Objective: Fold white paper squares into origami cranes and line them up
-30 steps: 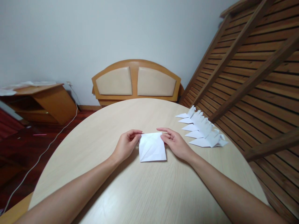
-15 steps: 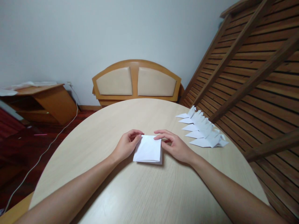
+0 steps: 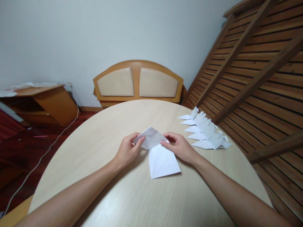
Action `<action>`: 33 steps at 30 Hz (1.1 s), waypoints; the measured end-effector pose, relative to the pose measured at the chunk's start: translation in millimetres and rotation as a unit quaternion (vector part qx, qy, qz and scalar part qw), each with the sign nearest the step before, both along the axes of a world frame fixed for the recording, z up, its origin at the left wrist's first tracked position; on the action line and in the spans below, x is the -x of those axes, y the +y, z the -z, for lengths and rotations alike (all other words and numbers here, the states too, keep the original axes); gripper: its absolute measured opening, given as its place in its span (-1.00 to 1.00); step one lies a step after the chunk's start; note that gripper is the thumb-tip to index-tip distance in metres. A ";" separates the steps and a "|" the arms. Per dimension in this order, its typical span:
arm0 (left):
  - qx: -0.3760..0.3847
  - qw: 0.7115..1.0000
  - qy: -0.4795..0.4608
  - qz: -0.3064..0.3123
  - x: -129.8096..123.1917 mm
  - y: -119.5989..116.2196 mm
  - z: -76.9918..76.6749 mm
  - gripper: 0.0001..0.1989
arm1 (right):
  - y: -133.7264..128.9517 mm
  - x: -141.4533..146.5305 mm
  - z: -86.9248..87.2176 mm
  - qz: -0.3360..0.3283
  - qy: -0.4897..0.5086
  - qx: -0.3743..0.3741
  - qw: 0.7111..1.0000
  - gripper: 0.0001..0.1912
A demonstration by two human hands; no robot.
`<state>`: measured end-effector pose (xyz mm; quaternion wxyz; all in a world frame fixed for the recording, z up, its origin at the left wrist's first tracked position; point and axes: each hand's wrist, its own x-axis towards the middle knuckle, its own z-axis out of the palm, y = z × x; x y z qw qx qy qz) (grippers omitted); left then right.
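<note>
Between my hands is a white sheet of paper (image 3: 163,162), creased and partly folded. Its near part is a square panel slanting toward me, while the far part rises into a pointed flap. My left hand (image 3: 129,147) pinches the flap's left corner, thumb on top and fingers behind. On the other side, my right hand (image 3: 178,146) grips the paper where flap and panel meet, its thumb lying on the surface. Off to the right, a row of several folded white paper figures (image 3: 204,130) with pointed ends stands on the round table (image 3: 113,126).
Beyond the table is a wooden headboard (image 3: 138,64) with two cream panels. A slatted wooden frame (image 3: 258,82) leans along the right side. At the left, a low wooden desk (image 3: 56,102) stands near a white cable (image 3: 50,146) on the dark red floor.
The small folded square has been opened out; a pointed flap now stands at its far side and the near panel reaches closer to me. Both hands have tightened on the paper.
</note>
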<state>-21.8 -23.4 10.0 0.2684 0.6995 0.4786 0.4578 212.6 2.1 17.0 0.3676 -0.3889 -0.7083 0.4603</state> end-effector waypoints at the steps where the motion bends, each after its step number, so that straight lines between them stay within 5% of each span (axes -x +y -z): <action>1: -0.002 1.000 -0.005 -0.006 0.9 1.5 1.3 -0.73 | -0.1 -0.3 -0.1 -0.009 -0.002 0.010 1.000 -0.74; 4: -0.013 0.999 -0.032 -0.011 3.9 3.9 3.6 -0.76 | 0.8 -2.0 -1.1 0.000 -0.016 -0.002 1.000 -0.77; 10: -0.149 0.986 -0.066 0.036 5.5 -1.9 0.0 -0.82 | -0.9 -8.8 -12.5 0.107 -0.044 -0.181 0.977 -0.89; 15: -0.308 0.946 -0.044 0.087 3.9 -7.4 -4.0 -0.75 | -8.3 -13.2 -23.3 0.176 -0.038 -0.406 0.896 -0.85; 18: -0.343 0.931 -0.048 0.115 4.8 -8.6 -5.2 -0.71 | -8.5 -14.6 -26.8 0.190 -0.053 -0.472 0.859 -0.81; 23: -0.333 0.931 0.056 0.138 8.0 -5.1 -3.7 -0.72 | -0.6 -16.4 -19.9 0.150 -0.137 -0.447 0.871 -0.79; 27: -0.229 0.958 0.122 0.120 7.5 -0.7 3.1 -0.76 | 3.9 -14.7 -3.9 0.088 -0.232 -0.362 0.898 -0.67; 33: -0.132 0.972 0.151 0.126 6.5 0.0 9.6 -0.75 | 2.6 -7.6 15.1 -0.028 -0.301 -0.322 0.897 -0.64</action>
